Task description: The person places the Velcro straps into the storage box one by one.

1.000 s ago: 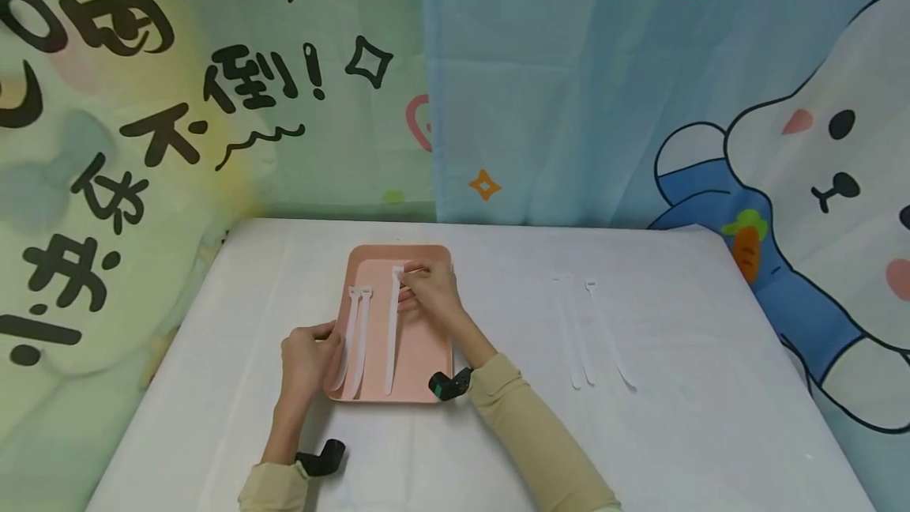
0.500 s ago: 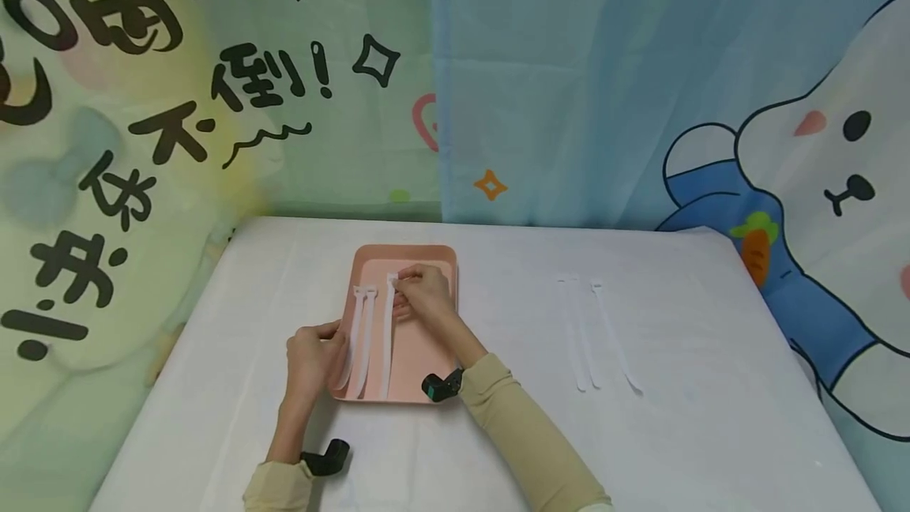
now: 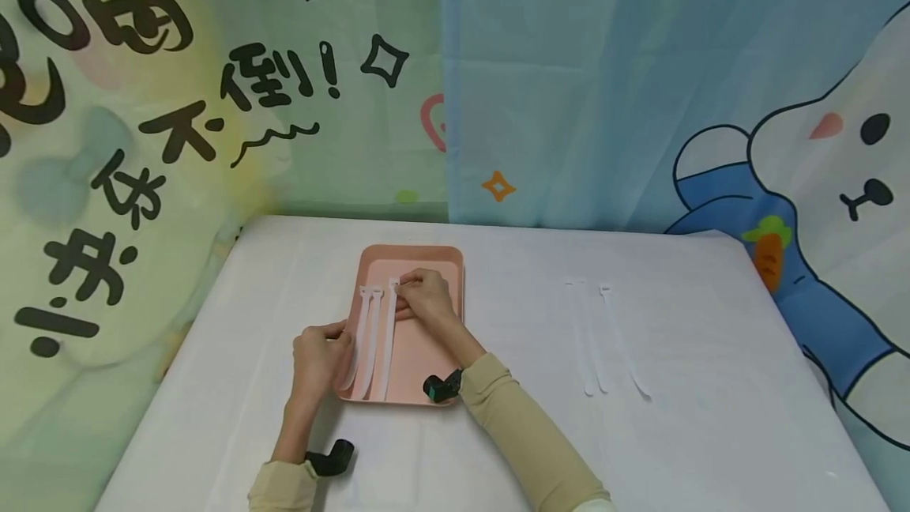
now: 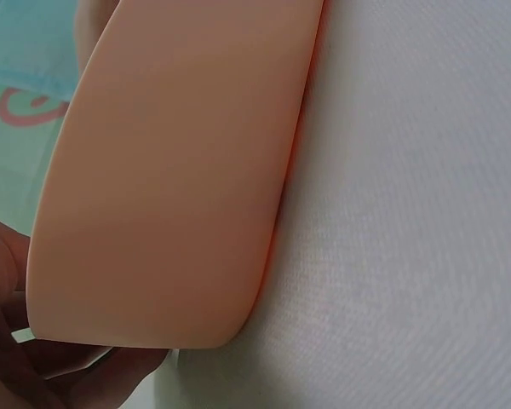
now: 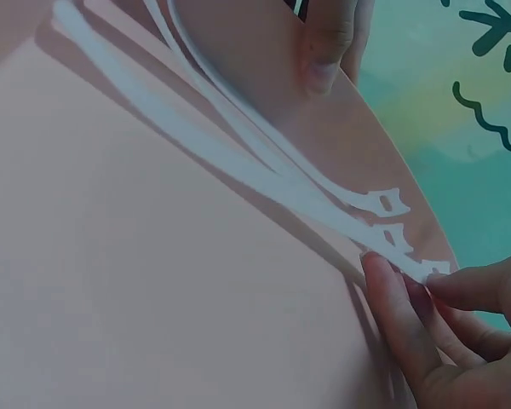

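Note:
A pink tray (image 3: pixel 424 370) lies on the white table, with two white straps (image 3: pixel 373 338) side by side at its left. My right hand (image 3: pixel 429 299) pinches the slotted head of a third white strap (image 3: pixel 389 346), whose length runs down beside them. In the right wrist view, thumb and finger of the right hand (image 5: pixel 460 324) meet at that head, near the slotted heads of the other straps (image 5: pixel 387 203). My left hand (image 3: pixel 316 358) grips the tray's left rim; the left wrist view shows its fingers (image 4: pixel 111 375) at the tray wall (image 4: pixel 170 170).
Several more white straps (image 3: pixel 622 342) lie on the table (image 3: pixel 512 433) to the right of the tray. A printed cloth backdrop (image 3: pixel 526 101) hangs behind the table. Each wrist wears a black camera (image 3: pixel 334 458).
The right hand has moved the pinched strap leftward, nearer the two others in the tray. The left hand keeps its hold on the rim. The head view has shifted slightly.

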`<action>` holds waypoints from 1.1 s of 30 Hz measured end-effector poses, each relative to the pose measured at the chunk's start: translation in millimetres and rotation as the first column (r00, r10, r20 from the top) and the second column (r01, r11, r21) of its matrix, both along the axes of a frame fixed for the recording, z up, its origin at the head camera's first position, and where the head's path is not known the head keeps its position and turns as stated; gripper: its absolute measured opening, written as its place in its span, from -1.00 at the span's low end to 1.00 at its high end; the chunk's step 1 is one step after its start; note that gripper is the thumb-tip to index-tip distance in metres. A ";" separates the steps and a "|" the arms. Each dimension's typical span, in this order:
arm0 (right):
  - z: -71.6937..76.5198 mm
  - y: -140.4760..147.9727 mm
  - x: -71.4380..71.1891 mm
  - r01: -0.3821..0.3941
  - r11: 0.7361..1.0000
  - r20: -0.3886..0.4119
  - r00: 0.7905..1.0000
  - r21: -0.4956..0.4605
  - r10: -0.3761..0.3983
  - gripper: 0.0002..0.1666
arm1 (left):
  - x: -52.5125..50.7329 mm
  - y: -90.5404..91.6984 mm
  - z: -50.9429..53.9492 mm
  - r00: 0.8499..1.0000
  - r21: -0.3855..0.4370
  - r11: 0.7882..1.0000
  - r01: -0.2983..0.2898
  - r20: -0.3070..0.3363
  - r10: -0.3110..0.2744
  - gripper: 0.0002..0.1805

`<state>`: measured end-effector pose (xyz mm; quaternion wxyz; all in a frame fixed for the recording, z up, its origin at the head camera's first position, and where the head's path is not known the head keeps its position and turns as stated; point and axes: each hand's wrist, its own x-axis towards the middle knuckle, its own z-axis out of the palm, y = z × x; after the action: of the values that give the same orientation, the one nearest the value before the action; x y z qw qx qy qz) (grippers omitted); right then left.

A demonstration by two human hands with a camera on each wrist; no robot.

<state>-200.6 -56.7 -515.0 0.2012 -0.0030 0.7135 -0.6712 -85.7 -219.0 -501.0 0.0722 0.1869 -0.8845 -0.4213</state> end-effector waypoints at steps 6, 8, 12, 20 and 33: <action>-0.8 -1.6 -0.7 -0.004 1.000 -0.018 1.000 0.017 0.004 -0.73 | 0.1 1.0 -0.1 1.000 -0.001 1.000 0.004 0.002 -0.004 -0.68; -1.3 -1.8 -1.0 -0.004 0.999 -0.042 0.999 0.046 0.006 -0.73 | -0.1 1.3 -0.2 1.000 -0.002 1.000 0.009 0.001 -0.009 -0.68; -0.1 -1.3 -1.6 -0.006 0.995 -0.088 0.996 0.101 0.015 -0.72 | -0.1 1.1 0.3 1.000 -0.010 1.000 0.017 -0.009 -0.017 -0.69; 0.6 1.9 -2.0 -0.010 0.992 -0.118 0.993 0.126 0.025 -0.71 | 0.2 2.1 0.2 1.000 -0.011 1.000 0.022 -0.018 -0.022 -0.70; 0.2 12.4 -0.7 -0.001 0.995 -0.106 0.994 0.096 0.011 -0.64 | 1.2 -0.6 -4.1 0.999 -0.025 0.999 0.026 -0.025 -0.026 -0.70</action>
<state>-201.3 -44.3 -514.9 0.1650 -0.0312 0.7546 -0.6344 -84.5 -219.7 -505.0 0.0803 0.1691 -0.8909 -0.4137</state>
